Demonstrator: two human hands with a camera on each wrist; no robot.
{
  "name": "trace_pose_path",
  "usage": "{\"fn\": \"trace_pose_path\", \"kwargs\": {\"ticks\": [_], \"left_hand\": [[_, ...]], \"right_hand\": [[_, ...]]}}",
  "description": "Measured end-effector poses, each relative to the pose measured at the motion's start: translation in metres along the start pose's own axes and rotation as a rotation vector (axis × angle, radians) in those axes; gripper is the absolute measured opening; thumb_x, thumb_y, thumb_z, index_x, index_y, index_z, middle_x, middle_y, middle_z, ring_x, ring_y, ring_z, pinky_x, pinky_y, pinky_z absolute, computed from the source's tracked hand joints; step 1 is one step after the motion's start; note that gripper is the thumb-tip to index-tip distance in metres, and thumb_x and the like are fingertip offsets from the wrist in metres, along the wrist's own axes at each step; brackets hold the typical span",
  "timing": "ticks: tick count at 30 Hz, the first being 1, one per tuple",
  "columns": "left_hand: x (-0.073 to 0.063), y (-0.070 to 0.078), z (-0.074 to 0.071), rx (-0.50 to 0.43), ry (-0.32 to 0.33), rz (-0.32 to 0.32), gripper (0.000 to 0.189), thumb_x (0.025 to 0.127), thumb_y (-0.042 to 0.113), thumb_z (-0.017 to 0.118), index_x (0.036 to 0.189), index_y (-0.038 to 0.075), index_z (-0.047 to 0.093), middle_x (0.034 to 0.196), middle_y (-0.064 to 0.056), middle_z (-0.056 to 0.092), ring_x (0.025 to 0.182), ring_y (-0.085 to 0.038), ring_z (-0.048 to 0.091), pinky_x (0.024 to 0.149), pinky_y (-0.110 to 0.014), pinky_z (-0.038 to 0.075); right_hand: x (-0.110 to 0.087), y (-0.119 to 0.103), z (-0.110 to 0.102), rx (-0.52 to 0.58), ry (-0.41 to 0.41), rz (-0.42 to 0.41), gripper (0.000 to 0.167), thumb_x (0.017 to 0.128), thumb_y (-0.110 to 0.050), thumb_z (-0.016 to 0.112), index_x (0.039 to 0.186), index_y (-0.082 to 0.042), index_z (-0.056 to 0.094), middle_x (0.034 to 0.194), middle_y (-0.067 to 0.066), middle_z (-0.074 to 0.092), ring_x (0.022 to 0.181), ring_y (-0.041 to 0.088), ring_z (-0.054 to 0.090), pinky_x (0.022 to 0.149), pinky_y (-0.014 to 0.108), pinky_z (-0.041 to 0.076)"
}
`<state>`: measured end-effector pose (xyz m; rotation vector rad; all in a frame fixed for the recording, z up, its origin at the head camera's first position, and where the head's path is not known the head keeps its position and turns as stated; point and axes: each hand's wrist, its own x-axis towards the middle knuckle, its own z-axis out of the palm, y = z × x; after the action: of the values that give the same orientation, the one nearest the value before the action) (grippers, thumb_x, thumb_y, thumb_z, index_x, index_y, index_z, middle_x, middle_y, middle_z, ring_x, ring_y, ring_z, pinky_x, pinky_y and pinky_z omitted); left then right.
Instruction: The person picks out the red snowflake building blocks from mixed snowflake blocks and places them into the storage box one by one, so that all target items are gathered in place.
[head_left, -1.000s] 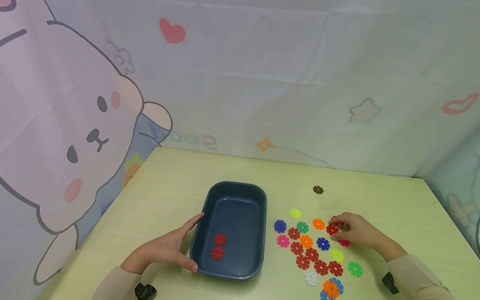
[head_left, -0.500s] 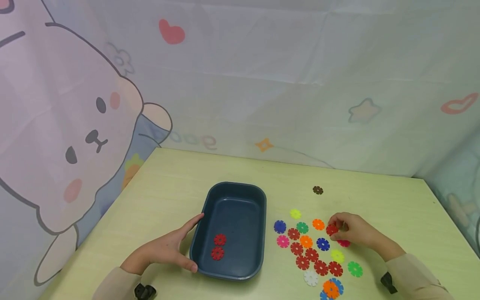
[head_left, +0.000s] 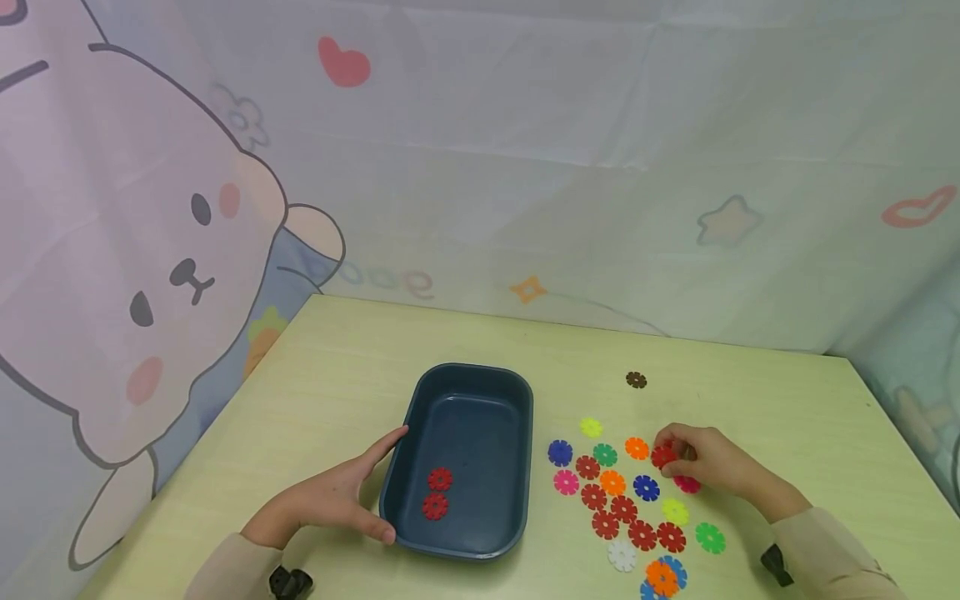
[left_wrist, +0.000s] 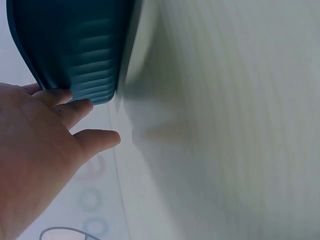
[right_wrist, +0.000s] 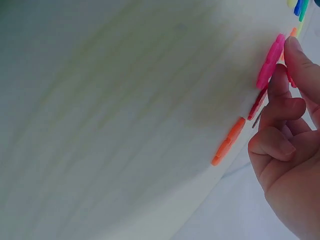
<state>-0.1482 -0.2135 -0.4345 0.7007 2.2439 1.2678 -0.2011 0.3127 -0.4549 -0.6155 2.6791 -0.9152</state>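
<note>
My left hand (head_left: 337, 496) lies spread along the left side of a dark blue tray (head_left: 530, 467), its fingers straight. In the left wrist view, fingertips touch the tray's outer wall (left_wrist: 92, 60). Inside the tray are two red interlocking discs (head_left: 435, 506), flat on the bottom. Further right, my right hand (head_left: 708, 458) pinches another red interlocking disc (head_left: 663, 457) between thumb and fingers, low over the scattered pieces. A pink disc (head_left: 687, 484) is partly covered by this hand; the right wrist view has the pink disc (right_wrist: 270, 62) in front of the fingers.
Several notched discs in red, orange (head_left: 612, 482), blue (head_left: 647, 487), green (head_left: 710, 537), yellow and white (head_left: 622, 555) lie right of the tray. One brown disc (head_left: 636, 380) lies apart, farther back. A printed cloth (head_left: 480, 167) hangs behind the table.
The right hand has shifted very slightly left with the red disc in its fingers. The left hand and the tray have stayed put.
</note>
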Motion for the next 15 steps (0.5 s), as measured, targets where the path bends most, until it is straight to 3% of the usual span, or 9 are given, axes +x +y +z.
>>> {"fn": "trace_pose_path", "kwargs": {"ticks": [8, 15], "left_hand": [[-0.001, 0.000, 0.000, -0.006, 0.000, -0.003, 0.120, 0.070, 0.024, 0.087, 0.156, 0.016, 0.003, 0.161, -0.015, 0.008, 0.145, -0.037, 0.009, 0.108, -0.065, 0.017], [-0.001, 0.001, 0.000, -0.003, 0.007, -0.005, 0.120, 0.070, 0.023, 0.087, 0.156, 0.016, 0.004, 0.160, -0.015, 0.009, 0.145, -0.037, 0.009, 0.109, -0.065, 0.017]], "right_hand": [[0.003, -0.007, -0.003, 0.033, 0.024, -0.045, 0.024, 0.087, -0.015, 0.072, 0.107, -0.008, 0.062, 0.075, -0.003, 0.054, 0.064, 0.007, 0.047, 0.056, 0.022, 0.043], [0.010, -0.026, -0.010, 0.030, 0.079, -0.113, 0.026, 0.087, -0.014, 0.071, 0.110, -0.006, 0.062, 0.075, -0.003, 0.057, 0.061, 0.006, 0.045, 0.055, 0.021, 0.041]]}}
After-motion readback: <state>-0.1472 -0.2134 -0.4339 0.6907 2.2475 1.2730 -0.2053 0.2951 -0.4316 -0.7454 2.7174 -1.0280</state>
